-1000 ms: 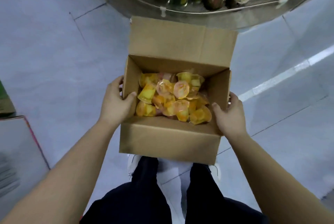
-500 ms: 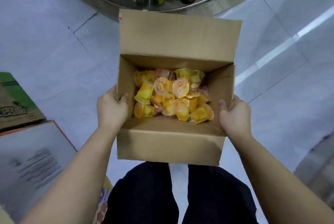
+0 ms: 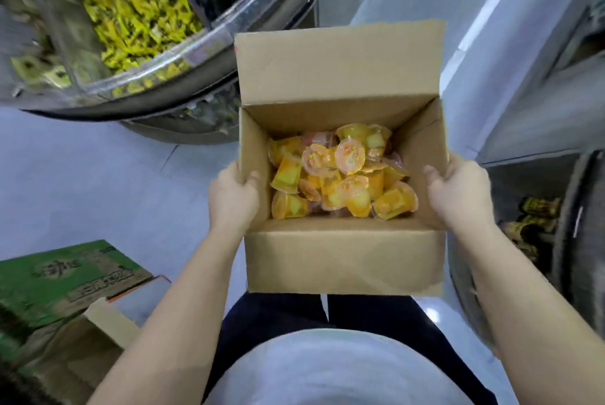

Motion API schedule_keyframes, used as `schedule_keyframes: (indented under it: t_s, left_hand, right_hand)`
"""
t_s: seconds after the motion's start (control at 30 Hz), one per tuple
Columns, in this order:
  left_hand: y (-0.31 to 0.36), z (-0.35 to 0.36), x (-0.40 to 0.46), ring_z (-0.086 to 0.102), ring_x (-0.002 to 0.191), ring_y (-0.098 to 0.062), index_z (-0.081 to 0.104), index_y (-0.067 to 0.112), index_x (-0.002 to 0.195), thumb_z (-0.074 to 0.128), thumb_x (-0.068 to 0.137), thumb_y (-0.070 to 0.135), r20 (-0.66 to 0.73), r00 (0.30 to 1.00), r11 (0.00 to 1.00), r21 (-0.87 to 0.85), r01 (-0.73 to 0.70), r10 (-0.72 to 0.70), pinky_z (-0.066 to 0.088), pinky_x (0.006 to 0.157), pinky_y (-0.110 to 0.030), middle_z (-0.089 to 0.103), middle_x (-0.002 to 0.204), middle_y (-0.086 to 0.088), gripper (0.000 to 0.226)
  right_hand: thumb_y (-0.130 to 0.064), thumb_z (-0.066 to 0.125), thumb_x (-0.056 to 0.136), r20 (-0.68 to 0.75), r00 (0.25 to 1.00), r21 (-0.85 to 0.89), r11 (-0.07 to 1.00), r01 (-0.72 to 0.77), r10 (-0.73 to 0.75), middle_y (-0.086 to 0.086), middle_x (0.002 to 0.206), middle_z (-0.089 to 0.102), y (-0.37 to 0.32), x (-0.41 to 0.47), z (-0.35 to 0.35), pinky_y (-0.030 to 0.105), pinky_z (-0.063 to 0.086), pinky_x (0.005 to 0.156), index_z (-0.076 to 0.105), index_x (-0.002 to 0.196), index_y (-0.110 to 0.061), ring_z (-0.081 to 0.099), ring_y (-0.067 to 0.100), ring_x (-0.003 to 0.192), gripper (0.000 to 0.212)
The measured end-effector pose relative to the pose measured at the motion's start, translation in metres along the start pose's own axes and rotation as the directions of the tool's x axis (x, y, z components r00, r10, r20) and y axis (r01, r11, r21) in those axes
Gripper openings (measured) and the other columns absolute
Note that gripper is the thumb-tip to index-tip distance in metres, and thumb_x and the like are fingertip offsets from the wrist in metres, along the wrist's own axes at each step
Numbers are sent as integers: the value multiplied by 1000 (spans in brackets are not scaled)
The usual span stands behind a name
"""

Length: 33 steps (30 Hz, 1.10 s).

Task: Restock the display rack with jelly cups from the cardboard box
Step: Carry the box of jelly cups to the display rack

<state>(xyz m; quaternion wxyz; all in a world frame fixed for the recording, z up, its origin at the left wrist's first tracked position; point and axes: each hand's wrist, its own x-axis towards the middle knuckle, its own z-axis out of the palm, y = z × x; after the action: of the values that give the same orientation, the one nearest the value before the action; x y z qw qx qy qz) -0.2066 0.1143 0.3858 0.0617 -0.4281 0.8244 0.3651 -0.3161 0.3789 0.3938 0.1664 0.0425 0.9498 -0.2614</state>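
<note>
Overhead, both hands grip the cardboard box (image 3: 340, 260) above pale floor (image 3: 82, 175), seemingly tiled.

- The pale grey tiled floor (image 3: 85, 182) fills the left middle and upper right of the frame, with thin dark joints crossing it.
- A lighter stripe (image 3: 484, 28) runs along the floor at upper right.
- At lower left a green printed carton (image 3: 55, 280) lies on the floor, and a plain brown carton (image 3: 75, 349) lies just beside it, nearer the frame's bottom edge.
- At upper left the round display rack (image 3: 183, 103) stands on the floor; its base is partly hidden and blurred.
</note>
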Motion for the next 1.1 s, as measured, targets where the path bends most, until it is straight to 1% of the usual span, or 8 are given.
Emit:
schedule_keyframes:
  t_s: [0.17, 0.37, 0.47, 0.6, 0.8, 0.87, 1.0, 1.1]
  left_hand:
    - [103, 26, 18, 59, 90, -29, 62, 12, 107, 52, 90, 17, 10, 989, 989, -14, -148, 148, 45, 72, -34, 67, 100, -10, 21]
    - [208, 63, 84, 56, 71, -22, 61, 16, 86, 52, 86, 17, 93, 967, 971, 17, -239, 236, 39, 53, -26, 61, 69, 4, 9]
    - [255, 82, 133, 59, 78, -25, 64, 18, 89, 52, 85, 19, 127, 954, 962, 11, -274, 270, 41, 62, -30, 65, 78, -1, 13]
    - [327, 97, 196, 61, 89, -32, 65, 17, 96, 54, 86, 20, 167, 933, 944, 30, -328, 319, 47, 74, -34, 68, 90, -11, 16]
    - [452, 121, 281, 60, 88, -32, 63, 16, 95, 52, 88, 20, 253, 890, 912, 59, -406, 380, 46, 73, -33, 66, 87, -7, 14]
    - [493, 137, 308, 60, 91, -34, 65, 16, 98, 53, 87, 19, 258, 885, 909, 55, -413, 387, 46, 76, -35, 68, 93, -12, 17]
    - [576, 185, 370, 61, 90, -33, 66, 14, 96, 53, 86, 18, 266, 886, 908, 76, -411, 379, 47, 74, -34, 68, 93, -13, 17]
    - [641, 219, 409, 61, 93, -31, 65, 16, 105, 52, 89, 20, 240, 912, 933, 54, -355, 333, 50, 80, -37, 68, 96, -10, 21]
  right_hand:
    - [-15, 54, 90, -108, 992, 41, 997, -63, 67, 29, 92, 65, 16, 45, -72, 41, 46, 76, 61, 92, 5, 59, 44, 91, 22]
    - [-17, 53, 90, -154, 965, 129, 973, -192, 211, 24, 93, 65, 23, 132, -120, 39, 47, 74, 62, 93, -1, 58, 39, 90, 19]
    - [-16, 54, 89, -172, 949, 169, 957, -234, 263, 21, 94, 65, 13, 181, -134, 34, 44, 70, 64, 98, -3, 58, 36, 90, 19]
    - [-18, 54, 89, -175, 912, 215, 918, -333, 372, 14, 84, 61, -9, 249, -160, 38, 47, 71, 63, 96, -1, 56, 33, 81, 20]
    - [-17, 56, 87, -200, 868, 298, 872, -388, 454, 7, 71, 54, -27, 354, -198, 34, 44, 62, 58, 77, -6, 48, 23, 65, 15]
    - [-16, 57, 86, -215, 859, 302, 868, -394, 465, 7, 71, 53, -26, 398, -212, 32, 42, 61, 55, 74, -10, 48, 24, 65, 13]
    - [-13, 57, 85, -222, 852, 279, 868, -410, 474, 13, 67, 59, -17, 510, -242, 33, 42, 58, 55, 67, -2, 58, 36, 72, 21]
    - [-13, 56, 85, -221, 881, 242, 899, -366, 418, 22, 84, 66, -14, 599, -273, 35, 46, 69, 62, 78, -2, 62, 39, 84, 14]
